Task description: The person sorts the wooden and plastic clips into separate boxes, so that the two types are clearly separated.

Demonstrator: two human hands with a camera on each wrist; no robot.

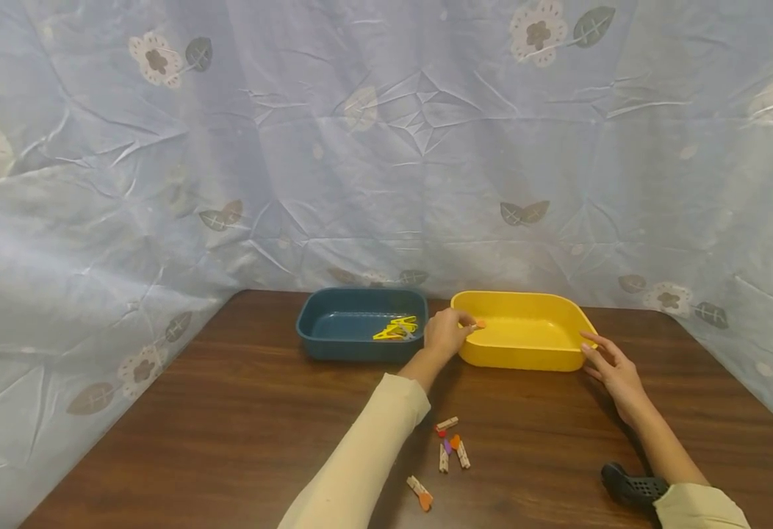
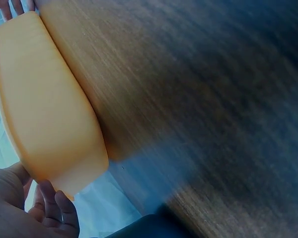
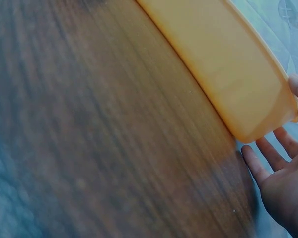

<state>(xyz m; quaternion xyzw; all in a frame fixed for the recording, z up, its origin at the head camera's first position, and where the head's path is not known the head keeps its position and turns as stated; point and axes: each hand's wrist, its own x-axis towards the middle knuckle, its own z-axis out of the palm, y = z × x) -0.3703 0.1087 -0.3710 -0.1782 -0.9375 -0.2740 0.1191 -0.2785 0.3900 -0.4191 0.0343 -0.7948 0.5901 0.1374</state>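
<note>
My left hand (image 1: pixel 448 332) reaches over the left end of the yellow basin (image 1: pixel 525 358), its fingertips pinching a small wooden clothespin with an orange heart (image 1: pixel 481 324). In the left wrist view the left hand (image 2: pixel 30 206) is close against the basin's end, and the clothespin is hidden there. My right hand (image 1: pixel 614 371) touches the basin's right end, thumb near the rim and fingers spread loosely, as the right wrist view of the right hand (image 3: pixel 283 183) shows. Several wooden clothespins with coloured hearts, such as an orange-heart clothespin (image 1: pixel 419 488), lie on the table nearer me.
To the left of the yellow basin stands a dark blue basin (image 1: pixel 353 351) with yellow and grey plastic clips (image 1: pixel 396 328) inside. A black device (image 1: pixel 631 486) sits by my right wrist. The brown wooden table (image 1: pixel 228 433) ends at a patterned curtain (image 1: pixel 386 184).
</note>
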